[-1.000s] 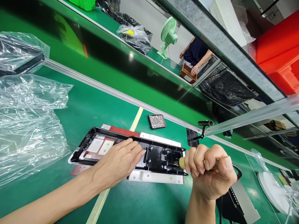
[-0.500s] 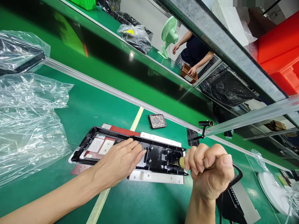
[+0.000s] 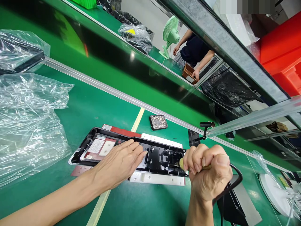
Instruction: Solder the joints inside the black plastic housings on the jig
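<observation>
- Green table top (image 3: 150, 204) runs from left to right, and past a long metal rail sits a far bench with a green fan (image 3: 170, 29). A person (image 3: 195, 50) is over there with one hand at a brown box (image 3: 187, 70).
- Near the middle of the table is a long black shell (image 3: 155, 160). It lies with its hollow side up, so its inside is easy to reach.
- White blocks (image 3: 160, 179) show along the near and far sides of its right part, over a red board (image 3: 122, 130). They may be there to keep it from sliding.
- On the shell, the left hand (image 3: 119, 158) lies palm down, with loose fingers a bit bent. It grips no tool and seems to press the shell down to keep it still.
- At the shell's right end, the right hand (image 3: 209, 175) is wrapped tight around a tool with a yellow handle (image 3: 181, 164). Its tip points down into the shell, but is too small to see well. Such a fist likely helps it push hard.
- A black cord (image 3: 240, 179) loops out to the right of that hand, away from the shell.
- Just past the shell, a little tray (image 3: 151, 124) of tiny shiny bits sits close, maybe for easy reach.
- Clear bags (image 3: 30, 125) lie on the left, well apart from the tool.
</observation>
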Motion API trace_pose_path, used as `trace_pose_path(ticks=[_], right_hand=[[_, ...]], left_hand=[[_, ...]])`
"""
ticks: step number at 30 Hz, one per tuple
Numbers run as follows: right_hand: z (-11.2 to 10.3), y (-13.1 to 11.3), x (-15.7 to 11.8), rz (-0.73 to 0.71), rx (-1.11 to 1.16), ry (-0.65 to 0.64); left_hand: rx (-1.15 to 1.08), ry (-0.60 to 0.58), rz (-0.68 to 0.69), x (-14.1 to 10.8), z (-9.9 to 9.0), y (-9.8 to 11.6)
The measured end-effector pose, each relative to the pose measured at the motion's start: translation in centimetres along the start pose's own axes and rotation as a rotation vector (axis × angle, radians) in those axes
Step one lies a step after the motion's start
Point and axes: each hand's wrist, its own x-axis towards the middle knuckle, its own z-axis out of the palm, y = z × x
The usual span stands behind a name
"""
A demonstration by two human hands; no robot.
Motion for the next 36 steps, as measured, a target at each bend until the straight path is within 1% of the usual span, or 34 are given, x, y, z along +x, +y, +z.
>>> trace_pose_path(ticks=[4,7,10,12,16,18,23,27,29,33,36], right_hand=[[0.2,0.2,0.1,0.001,0.001,-0.003],[0.2,0.0,0.0,0.012,0.009,-0.003],[-0.1,-0.4,0.0,0.055,0.035,-0.023],[-0.4,-0.6,0.0,0.063,0.063,-0.077],[-1.1,-0.7,0.2,0.043,0.099,-0.224],[-1.4,-0.7,0.3,0.03,0.105,-0.245],[-1.9,-1.5,0.8,0.01,0.105,-0.203],[-1.9,-2.1,1.8,-0.064,0.052,-0.055],[-1.6,-2.1,2.2,-0.087,0.026,-0.001],[-0.7,-1.5,2.6,-0.08,0.003,0.062],[-0.1,-0.9,2.7,-0.08,-0.02,0.101]], left_hand=[[0.001,-0.019,-0.004,0.0,0.0,0.0],[0.002,-0.001,-0.001,0.1,0.0,0.0],[0.003,0.017,0.012,0.2,-0.1,0.0],[0.0,0.018,0.015,0.2,-0.1,0.0],[-0.027,0.005,-0.015,0.1,-0.1,0.0],[-0.031,-0.005,-0.019,0.1,-0.1,0.0],[-0.032,-0.005,-0.024,0.0,-0.1,0.0],[-0.027,0.0,-0.014,0.1,0.0,0.0],[-0.014,0.009,-0.004,0.1,0.0,0.0],[-0.029,0.032,-0.006,0.1,0.0,0.0],[-0.041,0.026,-0.011,0.0,-0.1,0.0]])
